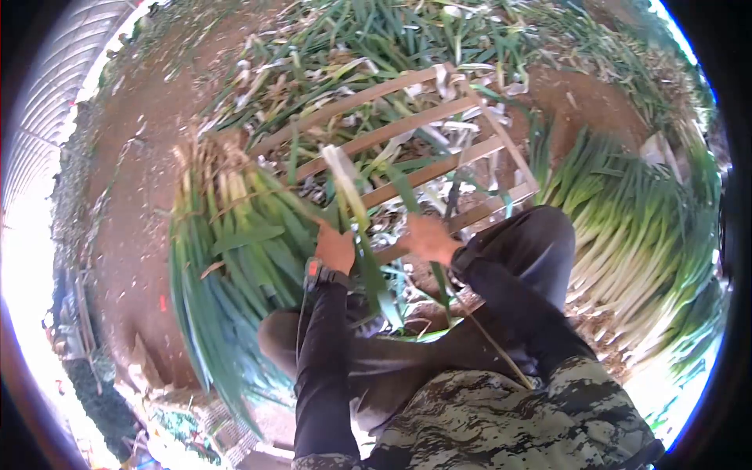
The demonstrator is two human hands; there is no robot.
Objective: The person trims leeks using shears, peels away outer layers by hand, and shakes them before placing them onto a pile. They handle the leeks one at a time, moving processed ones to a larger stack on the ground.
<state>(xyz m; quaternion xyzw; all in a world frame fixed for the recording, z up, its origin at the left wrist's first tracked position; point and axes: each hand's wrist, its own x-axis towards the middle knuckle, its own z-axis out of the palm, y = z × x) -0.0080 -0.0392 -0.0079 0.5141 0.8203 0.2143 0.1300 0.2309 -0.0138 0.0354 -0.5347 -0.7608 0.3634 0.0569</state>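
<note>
My left hand [335,251] is closed around a leek [347,188] with a pale, yellowish stem pointing up; its green leaves hang below the hand. To the right, my right hand [429,238] is slightly blurred by motion and closed on a strip of green leaf [402,188], which shows above and below the fingers. Both hands are above my crossed legs, in front of a wooden slatted frame [423,121]. Beside my left hand lies a large bundle of leeks [243,227], roots at the far end and leaves toward me.
Another big pile of leeks [627,243] with white stems lies to my right. Beyond the frame, discarded leaves [399,35] cover the ground. Bare brown soil [125,235] shows at the left, with a plastic-covered wall [55,94] past it.
</note>
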